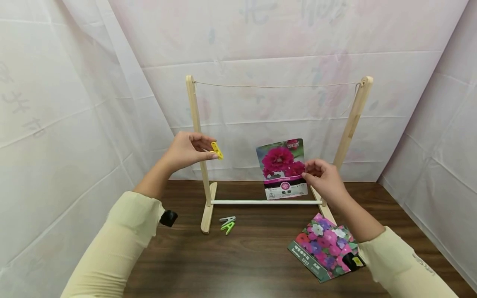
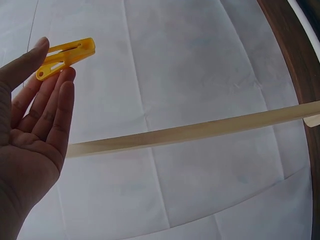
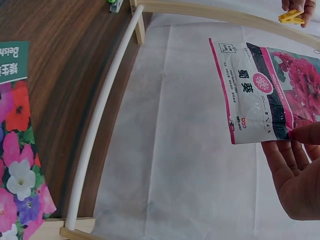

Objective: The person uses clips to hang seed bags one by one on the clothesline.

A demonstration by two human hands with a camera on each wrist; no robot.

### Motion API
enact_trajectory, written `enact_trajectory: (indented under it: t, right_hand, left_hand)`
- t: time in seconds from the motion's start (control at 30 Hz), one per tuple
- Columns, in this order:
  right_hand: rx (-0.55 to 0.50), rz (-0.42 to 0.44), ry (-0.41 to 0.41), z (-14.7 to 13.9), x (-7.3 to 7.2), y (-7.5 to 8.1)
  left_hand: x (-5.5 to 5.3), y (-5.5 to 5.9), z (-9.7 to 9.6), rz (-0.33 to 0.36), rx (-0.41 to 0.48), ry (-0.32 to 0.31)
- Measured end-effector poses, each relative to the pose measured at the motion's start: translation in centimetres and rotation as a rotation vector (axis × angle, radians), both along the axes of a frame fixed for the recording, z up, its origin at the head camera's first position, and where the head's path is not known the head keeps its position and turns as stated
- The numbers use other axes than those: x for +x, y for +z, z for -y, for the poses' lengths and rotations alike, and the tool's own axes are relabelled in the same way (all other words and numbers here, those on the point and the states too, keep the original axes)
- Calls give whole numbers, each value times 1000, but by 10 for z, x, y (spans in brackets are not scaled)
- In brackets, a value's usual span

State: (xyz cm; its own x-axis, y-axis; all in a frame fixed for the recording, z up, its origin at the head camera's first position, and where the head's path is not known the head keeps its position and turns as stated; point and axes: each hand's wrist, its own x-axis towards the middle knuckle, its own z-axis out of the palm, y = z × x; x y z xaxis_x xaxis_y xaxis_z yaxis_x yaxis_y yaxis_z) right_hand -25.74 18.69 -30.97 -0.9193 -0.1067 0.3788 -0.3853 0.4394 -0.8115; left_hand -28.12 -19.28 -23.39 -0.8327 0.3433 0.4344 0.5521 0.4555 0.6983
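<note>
Between thumb and fingertips, my left hand [image 1: 190,150] pinches a yellow clothespin [image 1: 217,150], raised beside the rack's left post. The left wrist view shows the same clothespin [image 2: 67,57] side-on above the curled fingers. My right hand [image 1: 324,179] grips the right edge of a seed packet [image 1: 283,167] with a magenta hollyhock picture, held upright in front of the rack. Thumb on the front and fingers behind, the right wrist view shows the packet [image 3: 250,92] at its lower edge. Above both hands a thin string [image 1: 275,86] spans the two posts.
The wooden rack [image 1: 194,111] stands on the dark table [image 1: 238,256] with a white crossbar [image 1: 261,202] low down. A grey clothespin [image 1: 227,219] and a green clothespin [image 1: 228,227] lie by its left foot. A second seed packet [image 1: 324,248] with mixed flowers lies front right.
</note>
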Motion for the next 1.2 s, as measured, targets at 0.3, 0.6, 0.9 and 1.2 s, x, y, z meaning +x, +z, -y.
enact_trajectory:
  t: [0.3, 0.6, 0.9, 1.2]
  right_hand:
    - [36, -52, -9, 5, -9, 12]
    - [87, -74, 1, 11, -20, 21]
    - [109, -125, 11, 24, -32, 34]
    - [144, -165, 6, 40, -40, 43]
  left_hand:
    - [-6, 16, -3, -13, 4, -18]
    - [-10, 37, -5, -9, 24, 33]
    - [-13, 59, -7, -41, 22, 83]
    - [-20, 77, -13, -37, 5, 116]
